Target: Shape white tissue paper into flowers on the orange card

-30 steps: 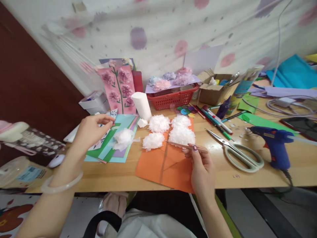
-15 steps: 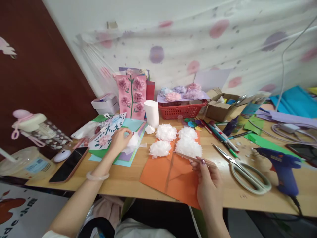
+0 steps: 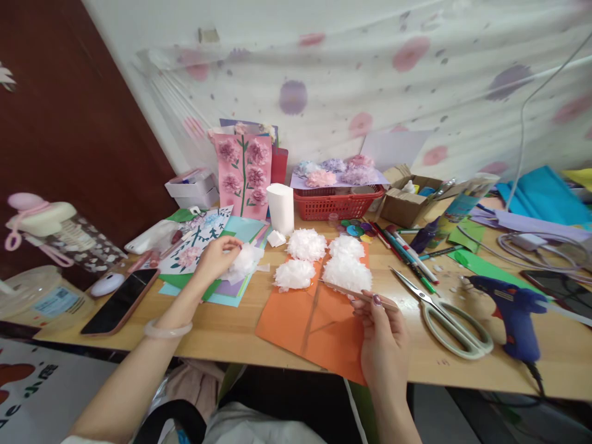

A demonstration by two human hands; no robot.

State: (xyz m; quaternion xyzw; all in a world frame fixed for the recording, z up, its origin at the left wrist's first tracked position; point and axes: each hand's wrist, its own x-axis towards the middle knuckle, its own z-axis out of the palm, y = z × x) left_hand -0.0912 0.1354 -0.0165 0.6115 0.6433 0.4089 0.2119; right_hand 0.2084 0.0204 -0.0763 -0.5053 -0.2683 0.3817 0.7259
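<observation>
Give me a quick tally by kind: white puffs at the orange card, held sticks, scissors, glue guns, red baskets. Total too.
White puffs: 4
Thin stick: 1
Scissors: 1 pair
Glue gun: 1
Red basket: 1
Total: 8

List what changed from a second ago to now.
The left hand moved rightward and down to the loose white tissue; whether it grips any is unclear. Unchanged: the right hand holds the thin stick; four white puffs lie on the orange card.
</observation>
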